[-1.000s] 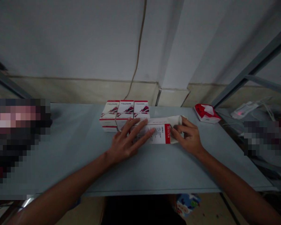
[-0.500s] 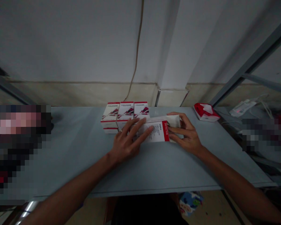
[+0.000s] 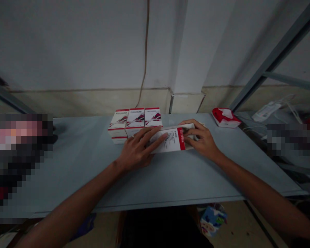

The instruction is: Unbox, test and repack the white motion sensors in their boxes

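Lying flat: white carton (image 3: 172, 144) w/ red band; left hand (image 3: 136, 153) splayed atop, right hand (image 3: 201, 143) pinching end.

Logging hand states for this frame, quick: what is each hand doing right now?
Left hand: open, fingers flat on the DETECTOR carton.
Right hand: closed on the carton's right end.

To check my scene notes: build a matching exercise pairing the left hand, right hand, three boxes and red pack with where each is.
1 left hand
2 right hand
3 three boxes
4 red pack

a in a row at the back of the table
b flat on the carton face
c far right, table's back
d closed around the carton's right end

Pairs: 1-b, 2-d, 3-a, 4-c
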Action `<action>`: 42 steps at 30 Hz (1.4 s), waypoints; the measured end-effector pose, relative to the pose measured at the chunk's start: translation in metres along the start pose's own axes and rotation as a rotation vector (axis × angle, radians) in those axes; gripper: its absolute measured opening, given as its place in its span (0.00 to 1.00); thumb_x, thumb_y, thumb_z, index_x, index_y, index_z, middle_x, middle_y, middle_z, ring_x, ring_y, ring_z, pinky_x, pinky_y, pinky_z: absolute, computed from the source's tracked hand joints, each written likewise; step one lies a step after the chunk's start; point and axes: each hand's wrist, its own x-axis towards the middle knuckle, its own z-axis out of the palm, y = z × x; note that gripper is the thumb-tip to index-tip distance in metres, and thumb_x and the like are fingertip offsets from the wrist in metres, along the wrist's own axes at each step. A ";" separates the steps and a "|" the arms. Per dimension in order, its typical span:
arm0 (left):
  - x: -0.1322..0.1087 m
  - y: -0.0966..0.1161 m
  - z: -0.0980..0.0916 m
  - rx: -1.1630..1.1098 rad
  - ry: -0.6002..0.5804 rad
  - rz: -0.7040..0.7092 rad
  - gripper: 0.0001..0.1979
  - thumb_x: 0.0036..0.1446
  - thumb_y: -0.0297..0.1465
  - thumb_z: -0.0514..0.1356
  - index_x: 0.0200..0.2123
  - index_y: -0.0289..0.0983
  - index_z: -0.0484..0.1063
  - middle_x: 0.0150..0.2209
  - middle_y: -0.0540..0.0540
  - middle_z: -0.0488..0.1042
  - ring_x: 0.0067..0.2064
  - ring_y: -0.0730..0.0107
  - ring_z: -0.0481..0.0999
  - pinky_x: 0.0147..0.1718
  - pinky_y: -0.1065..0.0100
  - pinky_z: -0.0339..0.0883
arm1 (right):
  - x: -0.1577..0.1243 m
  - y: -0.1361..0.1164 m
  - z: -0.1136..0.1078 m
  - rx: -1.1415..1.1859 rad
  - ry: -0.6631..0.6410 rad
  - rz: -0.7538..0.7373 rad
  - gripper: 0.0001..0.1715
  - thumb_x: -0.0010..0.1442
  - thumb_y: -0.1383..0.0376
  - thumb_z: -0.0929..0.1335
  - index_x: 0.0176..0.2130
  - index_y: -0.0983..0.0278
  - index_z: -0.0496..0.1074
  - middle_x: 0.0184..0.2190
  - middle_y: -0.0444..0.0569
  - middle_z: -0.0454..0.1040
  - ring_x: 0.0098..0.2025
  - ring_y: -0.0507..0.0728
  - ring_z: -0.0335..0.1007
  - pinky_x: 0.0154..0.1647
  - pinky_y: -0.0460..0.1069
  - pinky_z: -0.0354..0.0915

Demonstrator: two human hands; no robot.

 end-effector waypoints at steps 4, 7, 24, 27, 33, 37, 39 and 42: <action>0.005 -0.002 -0.008 -0.027 -0.049 -0.027 0.44 0.59 0.30 0.67 0.75 0.42 0.55 0.71 0.36 0.66 0.64 0.47 0.71 0.48 0.54 0.78 | 0.004 -0.005 -0.004 0.072 0.014 0.147 0.10 0.66 0.58 0.73 0.34 0.60 0.80 0.54 0.53 0.78 0.54 0.62 0.77 0.44 0.55 0.78; 0.005 0.002 -0.023 -0.026 0.002 -0.019 0.42 0.59 0.31 0.67 0.74 0.41 0.57 0.71 0.35 0.66 0.62 0.44 0.71 0.52 0.48 0.76 | 0.002 -0.011 -0.006 0.220 0.106 0.332 0.16 0.65 0.52 0.73 0.32 0.61 0.76 0.57 0.53 0.77 0.48 0.60 0.79 0.32 0.49 0.78; -0.071 0.015 -0.035 -0.173 -0.343 -0.271 0.35 0.68 0.36 0.64 0.74 0.50 0.57 0.69 0.42 0.68 0.68 0.44 0.64 0.59 0.38 0.75 | -0.058 0.002 -0.032 0.663 0.370 1.110 0.06 0.57 0.61 0.72 0.32 0.61 0.73 0.39 0.50 0.81 0.37 0.61 0.80 0.38 0.62 0.84; -0.069 0.012 -0.040 -0.169 -0.329 -0.247 0.37 0.67 0.37 0.65 0.74 0.49 0.56 0.71 0.40 0.65 0.68 0.43 0.64 0.58 0.38 0.74 | -0.064 0.017 -0.042 0.430 0.340 1.048 0.11 0.57 0.56 0.72 0.30 0.60 0.73 0.38 0.51 0.79 0.39 0.61 0.78 0.42 0.62 0.82; -0.065 -0.011 -0.066 -0.154 0.007 -0.569 0.35 0.65 0.42 0.66 0.72 0.47 0.60 0.70 0.37 0.62 0.69 0.43 0.64 0.65 0.37 0.68 | -0.071 0.021 -0.057 -0.421 0.103 0.774 0.29 0.65 0.45 0.65 0.52 0.61 0.77 0.58 0.63 0.75 0.60 0.74 0.73 0.64 0.72 0.67; -0.081 -0.037 -0.068 -0.201 0.197 -0.835 0.36 0.61 0.43 0.70 0.69 0.49 0.63 0.67 0.40 0.65 0.67 0.47 0.69 0.60 0.43 0.76 | -0.107 -0.014 -0.053 -0.745 0.059 0.589 0.42 0.72 0.46 0.60 0.74 0.64 0.57 0.77 0.65 0.47 0.78 0.76 0.47 0.74 0.71 0.56; -0.093 -0.046 -0.061 -0.265 0.226 -0.906 0.41 0.56 0.44 0.72 0.69 0.50 0.61 0.68 0.41 0.64 0.67 0.47 0.69 0.61 0.43 0.76 | -0.136 -0.031 -0.048 -0.772 0.020 0.538 0.41 0.74 0.49 0.59 0.77 0.61 0.50 0.80 0.59 0.37 0.79 0.76 0.42 0.75 0.72 0.54; -0.104 -0.056 -0.049 -0.383 0.205 -1.035 0.48 0.52 0.45 0.74 0.71 0.49 0.57 0.70 0.38 0.62 0.70 0.44 0.67 0.63 0.40 0.73 | -0.175 -0.047 -0.044 -0.823 -0.166 0.465 0.39 0.75 0.52 0.58 0.79 0.50 0.44 0.82 0.48 0.29 0.80 0.77 0.38 0.73 0.77 0.54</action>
